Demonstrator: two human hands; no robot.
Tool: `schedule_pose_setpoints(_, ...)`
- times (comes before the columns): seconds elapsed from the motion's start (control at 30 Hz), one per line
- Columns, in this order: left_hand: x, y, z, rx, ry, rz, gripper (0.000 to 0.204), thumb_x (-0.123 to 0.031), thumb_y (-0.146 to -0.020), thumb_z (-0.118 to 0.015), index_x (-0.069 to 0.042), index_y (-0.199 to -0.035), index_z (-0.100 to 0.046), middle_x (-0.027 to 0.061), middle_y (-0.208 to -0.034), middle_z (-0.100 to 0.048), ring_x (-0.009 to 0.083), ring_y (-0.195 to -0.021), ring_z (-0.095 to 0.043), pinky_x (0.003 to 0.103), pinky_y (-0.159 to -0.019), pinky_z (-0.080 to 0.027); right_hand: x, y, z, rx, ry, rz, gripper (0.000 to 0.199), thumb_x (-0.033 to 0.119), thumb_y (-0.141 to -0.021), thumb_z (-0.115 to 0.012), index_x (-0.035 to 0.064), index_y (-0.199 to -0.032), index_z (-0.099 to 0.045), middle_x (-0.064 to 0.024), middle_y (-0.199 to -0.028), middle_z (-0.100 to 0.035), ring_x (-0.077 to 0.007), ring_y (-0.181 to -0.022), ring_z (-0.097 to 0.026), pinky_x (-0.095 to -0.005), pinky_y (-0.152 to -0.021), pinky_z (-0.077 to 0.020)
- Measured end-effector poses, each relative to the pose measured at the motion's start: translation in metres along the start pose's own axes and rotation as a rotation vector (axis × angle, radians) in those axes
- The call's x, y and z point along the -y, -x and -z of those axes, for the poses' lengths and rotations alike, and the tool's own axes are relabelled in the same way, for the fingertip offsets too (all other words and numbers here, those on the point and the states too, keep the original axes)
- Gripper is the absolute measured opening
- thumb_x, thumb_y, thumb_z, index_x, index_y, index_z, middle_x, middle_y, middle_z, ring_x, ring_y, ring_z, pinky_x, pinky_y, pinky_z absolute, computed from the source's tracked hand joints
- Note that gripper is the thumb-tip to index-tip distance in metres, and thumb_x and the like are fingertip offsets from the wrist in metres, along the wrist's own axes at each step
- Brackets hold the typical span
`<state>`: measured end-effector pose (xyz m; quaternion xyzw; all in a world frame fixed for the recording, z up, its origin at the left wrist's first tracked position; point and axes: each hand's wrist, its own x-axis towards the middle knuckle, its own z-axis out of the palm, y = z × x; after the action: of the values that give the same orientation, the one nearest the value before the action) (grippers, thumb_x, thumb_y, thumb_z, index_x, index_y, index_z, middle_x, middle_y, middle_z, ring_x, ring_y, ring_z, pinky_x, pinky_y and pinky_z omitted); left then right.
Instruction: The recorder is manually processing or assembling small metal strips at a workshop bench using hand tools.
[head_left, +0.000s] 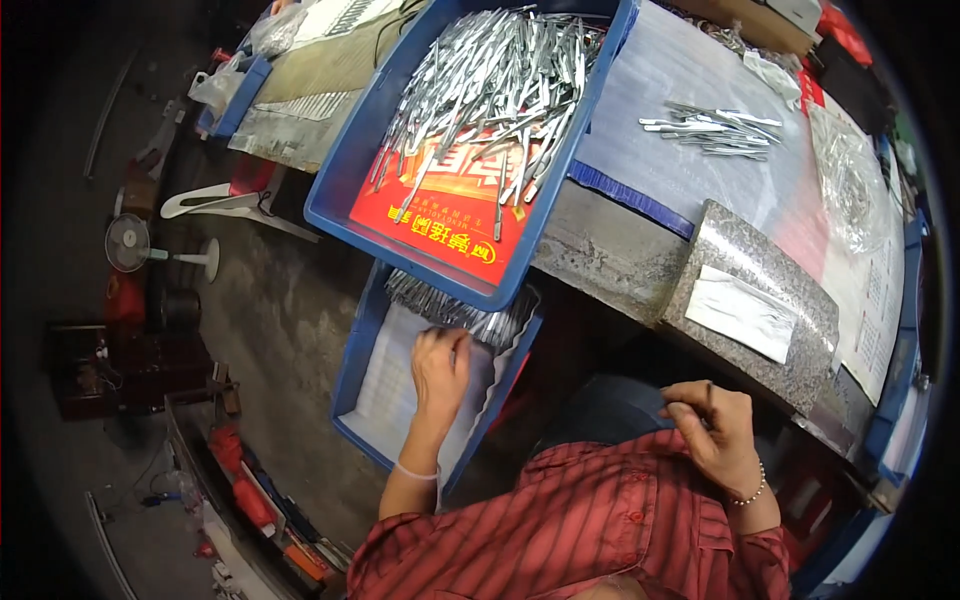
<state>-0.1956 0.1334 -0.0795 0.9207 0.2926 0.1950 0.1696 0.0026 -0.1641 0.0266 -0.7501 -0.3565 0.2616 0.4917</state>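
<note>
The row of thin metal pieces [455, 312] lies at the far end of the lower blue tray [362, 362], packed side by side against its back wall, partly under the near edge of the upper blue tray [345, 170]. The lower tray sits below the bench level, and its floor is lined with a pale sheet that is mostly bare.

The upper blue tray overhangs that row from above and hides its far side. It holds a large loose heap of metal tweezers [490, 85] lying over a red printed sheet [440, 225]. To the right of the upper tray, on the grey work surface [650, 90], lies a small separate cluster of tweezers [715, 130]. Nearer than that cluster sits a speckled stone slab [790, 290] with a white paper [740, 312] on it. To the left of the lower tray, on the floor, stands a small fan [128, 243].

The left hand [440, 365] reaches into the lower tray, palm down, fingers curled, with the fingertips touching the near edge of the row of metal pieces; whether it has hold of any piece cannot be told. The right hand [715, 425] is well right of the lower tray, above the lap, fingers pinched loosely around a thin dark sliver that is too small to identify.
</note>
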Motion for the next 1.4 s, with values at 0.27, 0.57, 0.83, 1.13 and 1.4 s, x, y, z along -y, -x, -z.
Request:
schedule_pose_setpoints(0.27,0.008,-0.016,-0.029,-0.026,-0.263,-0.126,0.011,-0.017,-0.087,-0.062,-0.007,-0.087,-0.064,0.0122,-0.084,-0.06,0.0342,-0.085,-0.057,0.046,-0.073,-0.041,0.012,0.009,0.006,0.025,0.086,0.024,0.014,-0.001,-0.082,-0.067,-0.0006,-0.096,-0.066,-0.0147,-0.075,-0.062,-0.0257,-0.058,-0.061,-0.0311,-0.054,-0.047)
schedule_pose_setpoints(0.57,-0.129,-0.018,0.015,0.184,0.361,-0.29,0.032,-0.002,-0.077,-0.073,-0.003,-0.108,-0.066,0.0147,-0.105,-0.065,0.0332,-0.102,-0.062,0.042,-0.088,-0.048,0.001,0.028,0.065,-0.476,0.161,-0.056,0.011,-0.003,-0.086,-0.062,-0.0005,-0.095,-0.067,-0.0109,-0.082,-0.068,-0.0176,-0.065,-0.062,-0.0257,-0.061,-0.0479)
schedule_pose_setpoints(0.83,-0.217,-0.061,-0.038,0.271,0.27,-0.741,0.052,-0.018,-0.079,-0.076,-0.005,-0.126,-0.059,0.012,-0.133,-0.057,0.031,-0.128,-0.049,0.051,-0.109,-0.03,-0.007,0.03,0.085,-0.39,0.385,-0.143,0.02,0.009,-0.087,-0.068,0.003,-0.105,-0.064,-0.019,-0.083,-0.065,-0.0351,-0.069,-0.064,-0.038,-0.06,-0.0502)
schedule_pose_setpoints(1.13,-0.227,-0.079,-0.025,0.324,0.306,-0.743,0.045,-0.02,-0.081,-0.075,-0.005,-0.121,-0.061,0.0142,-0.129,-0.058,0.03,-0.124,-0.053,0.051,-0.107,-0.032,-0.013,0.04,0.094,-0.392,0.281,-0.027,0.022,0.007,-0.086,-0.069,0.0004,-0.107,-0.063,-0.0175,-0.092,-0.068,-0.0337,-0.077,-0.068,-0.0377,-0.064,-0.0546)
schedule_pose_setpoints(1.4,-0.249,-0.203,-0.061,0.102,0.324,-0.509,0.023,-0.006,-0.082,-0.068,-0.001,-0.104,-0.066,0.0187,-0.103,-0.065,0.0344,-0.1,-0.062,0.041,-0.087,-0.048,-0.017,0.061,0.099,-0.403,0.102,0.043,0.015,0.004,-0.085,-0.07,-0.0007,-0.099,-0.066,-0.0145,-0.083,-0.067,-0.0237,-0.062,-0.065,-0.0312,-0.055,-0.0505)
